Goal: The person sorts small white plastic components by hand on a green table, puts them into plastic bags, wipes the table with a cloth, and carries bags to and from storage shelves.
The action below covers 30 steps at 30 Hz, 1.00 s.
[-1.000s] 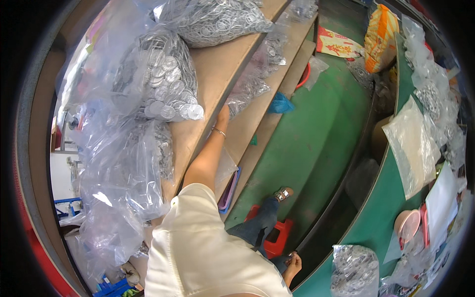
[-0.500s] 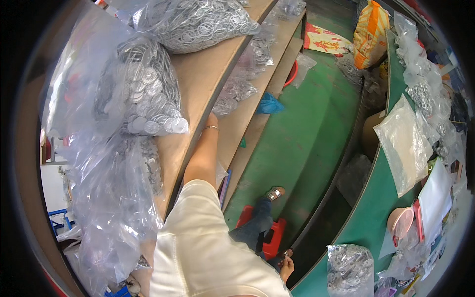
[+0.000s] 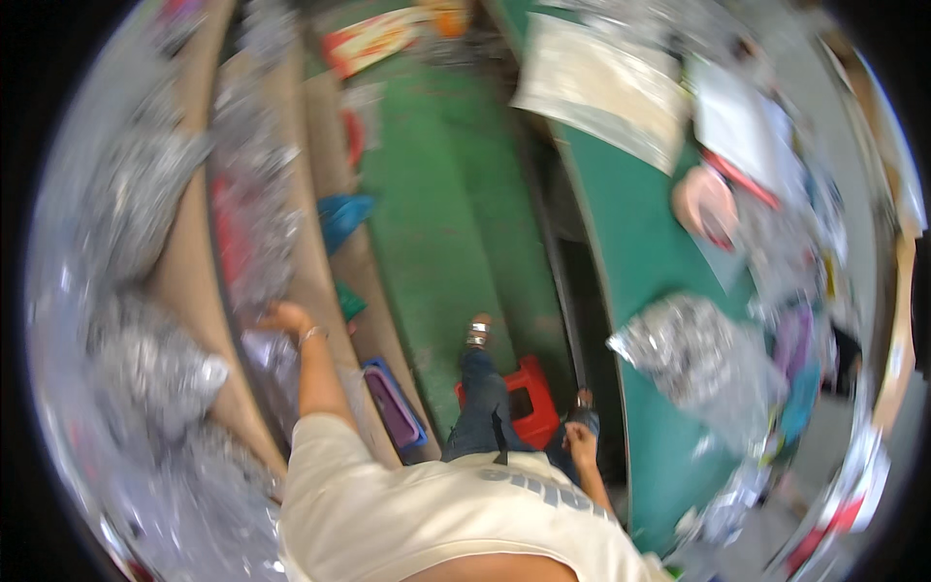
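Observation:
The picture is motion-blurred. My left hand, with a bracelet at the wrist, reaches out to a wooden shelf and lies at the edge of a clear plastic bag of small silvery parts. Whether the fingers grip the bag is too blurred to tell. My right hand hangs low beside my knee, close to the edge of the green table and above a red stool. Nothing shows in it, and its fingers are unclear.
More bags of silvery parts fill the shelf on the left. Another such bag, papers and a pink dish lie on the table. A purple and blue tray leans by the shelf on the green floor.
The view has swung to the right and blurred: the shelf slid to the left and the green table came into the middle. My left hand stays on the shelf; my right hand now shows.

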Motion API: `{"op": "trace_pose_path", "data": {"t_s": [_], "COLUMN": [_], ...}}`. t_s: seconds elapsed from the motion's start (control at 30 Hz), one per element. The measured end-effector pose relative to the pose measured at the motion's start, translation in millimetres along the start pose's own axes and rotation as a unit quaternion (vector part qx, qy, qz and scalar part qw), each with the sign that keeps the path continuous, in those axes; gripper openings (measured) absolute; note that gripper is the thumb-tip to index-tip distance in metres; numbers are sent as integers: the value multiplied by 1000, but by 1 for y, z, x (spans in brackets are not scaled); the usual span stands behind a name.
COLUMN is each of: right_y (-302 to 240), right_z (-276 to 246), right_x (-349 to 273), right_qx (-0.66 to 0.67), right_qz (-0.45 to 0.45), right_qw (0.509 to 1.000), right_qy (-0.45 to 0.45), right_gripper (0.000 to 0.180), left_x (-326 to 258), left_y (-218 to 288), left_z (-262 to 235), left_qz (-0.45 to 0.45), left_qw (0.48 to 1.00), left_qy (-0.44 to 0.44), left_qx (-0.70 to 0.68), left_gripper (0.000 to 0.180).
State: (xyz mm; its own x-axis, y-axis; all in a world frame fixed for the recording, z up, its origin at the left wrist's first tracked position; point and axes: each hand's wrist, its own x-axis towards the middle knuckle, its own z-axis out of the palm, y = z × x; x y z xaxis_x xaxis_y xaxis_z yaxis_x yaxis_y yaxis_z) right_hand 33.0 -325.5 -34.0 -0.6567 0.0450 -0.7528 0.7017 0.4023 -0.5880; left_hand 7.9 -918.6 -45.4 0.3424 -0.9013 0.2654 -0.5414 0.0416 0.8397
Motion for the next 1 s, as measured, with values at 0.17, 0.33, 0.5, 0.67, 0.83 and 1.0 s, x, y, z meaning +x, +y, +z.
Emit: {"op": "trace_pose_path", "data": {"t_s": [0.17, 0.33, 0.5, 0.67, 0.83, 1.0], "right_y": [-3, -18, -52, -134, -181, -216], "right_z": [-29, -56, -114, -172, -208, -213], "right_x": [-15, -40, -41, 17, 30, 0], "right_qx": [5, 151, 89, 26, 170, 93], "right_qz": [-19, -72, -164, -297, -393, -487], "right_qw": [997, 956, 896, 796, 827, 808], "right_qy": [71, 241, 403, 528, 364, 319], "right_gripper": [14, 30, 83, 89, 24, 12], "left_x": [-83, -254, -392, -473, -550, -558], "left_y": [-62, 15, 136, 252, 320, 307], "left_z": [19, -18, -104, -170, -160, -153], "left_qz": [153, 31, -8, 344, 350, 314], "left_qw": [987, 908, 596, 414, 371, 254], "left_qy": [15, -371, -751, -788, -837, -855], "left_qx": [-47, -192, -283, -299, -197, -325], "left_gripper": [50, 41, 67, 116, 109, 64]}}
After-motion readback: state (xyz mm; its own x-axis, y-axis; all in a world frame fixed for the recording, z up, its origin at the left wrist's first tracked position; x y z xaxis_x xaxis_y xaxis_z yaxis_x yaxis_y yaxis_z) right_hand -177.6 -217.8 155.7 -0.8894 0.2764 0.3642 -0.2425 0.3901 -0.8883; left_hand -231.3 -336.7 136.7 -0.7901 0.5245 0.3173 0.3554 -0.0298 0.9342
